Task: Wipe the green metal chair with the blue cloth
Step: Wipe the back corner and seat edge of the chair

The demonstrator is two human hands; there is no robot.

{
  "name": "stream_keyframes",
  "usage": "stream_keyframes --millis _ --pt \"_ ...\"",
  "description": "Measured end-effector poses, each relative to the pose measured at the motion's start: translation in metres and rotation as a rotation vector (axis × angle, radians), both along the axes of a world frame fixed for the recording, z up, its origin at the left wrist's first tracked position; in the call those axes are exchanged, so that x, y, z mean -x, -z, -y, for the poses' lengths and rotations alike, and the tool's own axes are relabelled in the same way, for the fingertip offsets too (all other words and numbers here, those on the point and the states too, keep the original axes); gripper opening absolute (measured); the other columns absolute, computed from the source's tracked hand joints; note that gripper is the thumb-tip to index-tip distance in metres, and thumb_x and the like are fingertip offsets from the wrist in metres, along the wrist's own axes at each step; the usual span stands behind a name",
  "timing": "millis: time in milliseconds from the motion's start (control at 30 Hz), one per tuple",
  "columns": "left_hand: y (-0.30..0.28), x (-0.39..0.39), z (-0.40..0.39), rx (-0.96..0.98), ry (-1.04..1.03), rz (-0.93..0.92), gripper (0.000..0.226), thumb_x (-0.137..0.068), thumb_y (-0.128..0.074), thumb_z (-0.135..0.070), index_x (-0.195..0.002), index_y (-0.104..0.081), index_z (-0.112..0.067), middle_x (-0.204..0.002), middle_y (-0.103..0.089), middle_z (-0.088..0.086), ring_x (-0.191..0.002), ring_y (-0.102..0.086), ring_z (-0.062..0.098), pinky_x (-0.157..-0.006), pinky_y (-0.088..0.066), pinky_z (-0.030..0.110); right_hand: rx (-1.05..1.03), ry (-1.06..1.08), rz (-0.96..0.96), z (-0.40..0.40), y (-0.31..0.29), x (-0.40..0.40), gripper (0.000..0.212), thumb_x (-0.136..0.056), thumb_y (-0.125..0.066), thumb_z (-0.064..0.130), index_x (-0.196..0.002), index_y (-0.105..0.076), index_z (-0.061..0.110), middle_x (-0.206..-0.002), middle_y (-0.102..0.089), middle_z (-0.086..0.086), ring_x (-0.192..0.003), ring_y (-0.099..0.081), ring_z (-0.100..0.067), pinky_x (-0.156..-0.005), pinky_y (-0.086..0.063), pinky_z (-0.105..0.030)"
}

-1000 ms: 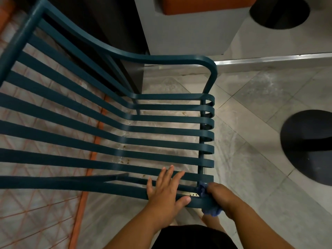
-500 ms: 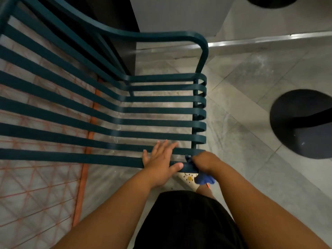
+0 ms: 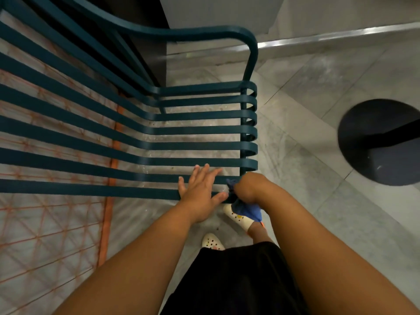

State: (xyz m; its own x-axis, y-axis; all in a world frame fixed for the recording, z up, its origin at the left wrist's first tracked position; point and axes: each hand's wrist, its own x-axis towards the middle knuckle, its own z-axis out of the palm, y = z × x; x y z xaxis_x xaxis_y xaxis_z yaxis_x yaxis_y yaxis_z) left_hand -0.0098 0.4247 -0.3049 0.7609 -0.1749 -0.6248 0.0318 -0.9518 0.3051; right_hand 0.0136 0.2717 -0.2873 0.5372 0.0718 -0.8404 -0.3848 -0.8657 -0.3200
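Note:
The green metal chair [image 3: 200,130] fills the upper left, seen from above, its flat slats running left to right and curling under at the right end. My left hand [image 3: 201,189] lies flat with fingers spread across the two nearest slats. Just to its right, my right hand [image 3: 252,186] is closed around the blue cloth [image 3: 246,209], pressing it against the right end of the nearest slat. Part of the cloth hangs below that slat; the rest is hidden inside my fist.
A round black base [image 3: 381,142] with a dark post stands on the grey tiled floor at the right. A grey block [image 3: 218,12] and a metal floor strip [image 3: 341,35] lie behind the chair. Orange-lined flooring [image 3: 45,235] is at the left. My white shoes [image 3: 238,217] are below the chair.
The camera view has shifted, so more of my arms and legs shows. My right hand with the cloth has stayed at the right end of the nearest slat. My left hand stays flat beside it.

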Motion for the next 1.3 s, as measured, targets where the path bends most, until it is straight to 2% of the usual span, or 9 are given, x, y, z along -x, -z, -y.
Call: stream_keyframes --millis 100,200,400,600,700,833,1000,1133,1300 --pt "-0.012 0.008 0.004 -0.063 -0.021 0.086 0.073 -0.091 -0.055 -0.038 -0.149 -0.011 -0.033 -0.16 0.003 -0.006 -0.146 0.011 0.015 -0.116 0.007 0.052 -0.11 0.02 0.041 0.0 -0.034 0.0 0.029 -0.096 -0.044 0.021 -0.109 -0.064 0.004 -0.1 -0.062 -0.016 -0.089 -0.059 -0.027 -0.079 -0.051 -0.036" --pt "-0.04 0.016 -0.003 -0.039 -0.035 0.146 0.094 -0.082 -0.067 -0.035 -0.151 -0.005 -0.026 -0.158 0.003 -0.009 -0.146 0.011 0.015 -0.117 0.006 0.045 -0.43 0.372 0.043 0.001 -0.063 0.004 0.022 -0.092 -0.046 0.024 -0.092 -0.065 0.013 -0.095 -0.066 -0.019 -0.09 -0.064 -0.035 -0.082 -0.056 -0.047" --pt "-0.134 0.019 -0.051 0.276 -0.33 0.423 0.067 -0.089 -0.056 -0.007 -0.146 -0.027 -0.027 -0.158 -0.012 -0.008 -0.143 -0.017 0.011 -0.11 -0.015 0.02 -0.966 0.92 -0.07 0.007 -0.141 0.015 0.025 -0.094 -0.052 0.026 -0.105 -0.066 0.01 -0.091 -0.07 -0.018 -0.079 -0.068 -0.03 -0.066 -0.055 -0.036" --pt "-0.21 0.018 -0.078 0.359 -0.474 0.469 0.057 -0.092 -0.05 -0.004 -0.139 -0.037 -0.033 -0.152 -0.027 -0.006 -0.133 -0.036 0.015 -0.112 -0.031 0.034 -1.293 1.08 -0.118 0.021 -0.214 0.036 0.04 -0.086 -0.052 0.03 -0.103 -0.071 0.0 -0.103 -0.067 -0.023 -0.089 -0.065 -0.035 -0.086 -0.048 -0.047" --pt "-0.231 0.016 -0.064 0.426 -0.541 0.389 0.05 -0.093 -0.052 -0.009 -0.136 -0.041 -0.031 -0.142 -0.041 -0.003 -0.122 -0.045 0.014 -0.106 -0.037 0.035 -1.278 1.066 -0.067 0.03 -0.239 0.047 0.038 -0.083 -0.063 0.03 -0.106 -0.071 0.001 -0.106 -0.067 -0.023 -0.09 -0.066 -0.036 -0.084 -0.051 -0.044" --pt "-0.245 0.015 -0.02 0.662 -0.572 0.225 0.026 -0.095 -0.054 -0.016 -0.119 -0.055 -0.025 -0.129 -0.057 0.001 -0.109 -0.053 0.015 -0.097 -0.04 0.032 -1.125 1.031 0.018 0.042 -0.254 0.05 0.038 -0.079 -0.068 0.005 -0.116 -0.062 0.004 -0.101 -0.068 -0.024 -0.09 -0.067 -0.036 -0.077 -0.056 -0.043" --pt "-0.264 0.007 0.05 1.042 -0.81 -0.207 0.024 -0.093 -0.055 -0.024 -0.109 -0.065 -0.01 -0.107 -0.07 0.016 -0.099 -0.065 0.036 -0.094 -0.048 0.054 -1.089 1.084 0.058 0.073 -0.254 0.04 0.027 -0.088 -0.056 -0.001 -0.114 -0.062 -0.001 -0.1 -0.069 -0.025 -0.091 -0.067 -0.035 -0.078 -0.056 -0.042" --pt "-0.274 -0.002 0.113 1.082 -0.847 -0.143 0.021 -0.09 -0.057 -0.005 -0.11 -0.057 0.002 -0.098 -0.07 0.023 -0.085 -0.065 0.037 -0.074 -0.054 0.048 -1.106 0.995 0.103 0.131 -0.257 0.034 0.024 -0.091 -0.057 0.007 -0.114 -0.063 0.006 -0.095 -0.071 -0.018 -0.086 -0.068 -0.028 -0.077 -0.056 -0.039" --pt "-0.283 0.002 0.219 1.068 -0.718 -0.02 0.019 -0.088 -0.061 -0.007 -0.106 -0.059 -0.012 -0.096 -0.071 0.014 -0.081 -0.069 0.028 -0.062 -0.052 0.038 -1.001 0.777 0.289 0.241 -0.257 0.039 0.048 -0.076 -0.078 0.019 -0.12 -0.06 0.025 -0.112 -0.07 -0.007 -0.105 -0.066 -0.024 -0.09 -0.053 -0.041"
